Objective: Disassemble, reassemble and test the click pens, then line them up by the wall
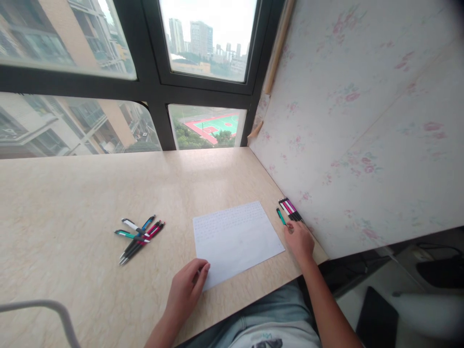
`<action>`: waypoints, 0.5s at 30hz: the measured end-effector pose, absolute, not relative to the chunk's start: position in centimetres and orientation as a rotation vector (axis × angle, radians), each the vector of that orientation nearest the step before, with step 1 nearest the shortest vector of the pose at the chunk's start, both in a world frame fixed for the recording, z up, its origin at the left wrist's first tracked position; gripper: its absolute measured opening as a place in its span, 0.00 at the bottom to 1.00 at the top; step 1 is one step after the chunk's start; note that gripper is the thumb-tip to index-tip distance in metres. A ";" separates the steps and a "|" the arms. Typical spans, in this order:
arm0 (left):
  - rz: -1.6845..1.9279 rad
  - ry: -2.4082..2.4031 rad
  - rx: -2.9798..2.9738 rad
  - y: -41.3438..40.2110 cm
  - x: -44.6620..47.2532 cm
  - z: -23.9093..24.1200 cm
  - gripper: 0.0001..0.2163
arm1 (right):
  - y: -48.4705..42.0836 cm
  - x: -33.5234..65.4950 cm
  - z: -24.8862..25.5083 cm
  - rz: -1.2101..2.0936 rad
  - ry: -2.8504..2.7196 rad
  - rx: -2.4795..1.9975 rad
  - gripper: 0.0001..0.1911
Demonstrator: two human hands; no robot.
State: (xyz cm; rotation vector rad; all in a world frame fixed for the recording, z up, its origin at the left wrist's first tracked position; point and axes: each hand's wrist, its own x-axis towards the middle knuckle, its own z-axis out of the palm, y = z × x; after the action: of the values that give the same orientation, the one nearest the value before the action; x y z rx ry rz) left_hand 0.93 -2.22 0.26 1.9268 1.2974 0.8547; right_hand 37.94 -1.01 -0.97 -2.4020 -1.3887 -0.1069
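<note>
My right hand [299, 240] is closed on the lower end of a green pen [281, 216], at the right side of the table. Just beyond its fingers, a row of pens [290, 209] with white, pink and purple barrels lies side by side along the wall. A sheet of white paper [239, 246] with lines of handwriting across its upper part lies between my hands. Loosely curled, my left hand [187, 282] rests by the paper's lower left corner, with nothing visible in it. Farther left lies a crossed pile of several pens [139, 237] in white, green, blue and red.
The marbled table [79, 193] runs up to a dark-framed window [145, 48]. A floral-papered wall [362, 121] borders its right side. A grey curved tube [43, 303] crosses the near left corner. Dark objects stand low at the right, beyond the table edge.
</note>
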 end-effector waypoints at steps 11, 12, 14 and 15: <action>0.833 1.263 1.957 -2.2 0.7 -0.2 0.08 | -1.0 37.3 -0.3 -0.100 -1.401 -2.487 0.07; 0.832 1.263 1.961 -2.2 0.7 -0.2 0.08 | -1.0 37.3 -0.3 -0.094 -1.396 -2.496 0.07; 0.833 1.265 1.967 -2.2 0.7 -0.2 0.09 | -0.9 37.3 -0.2 -0.086 -1.391 -2.508 0.08; 0.831 1.263 1.970 -2.2 0.7 -0.2 0.09 | -0.9 37.4 -0.2 -0.087 -1.391 -2.514 0.08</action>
State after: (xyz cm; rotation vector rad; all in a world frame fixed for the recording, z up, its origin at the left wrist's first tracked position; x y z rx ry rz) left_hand 0.71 -2.22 -0.18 1.9705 1.2633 0.8312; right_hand 37.35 -0.86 -0.18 -2.5138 -1.3912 -0.0875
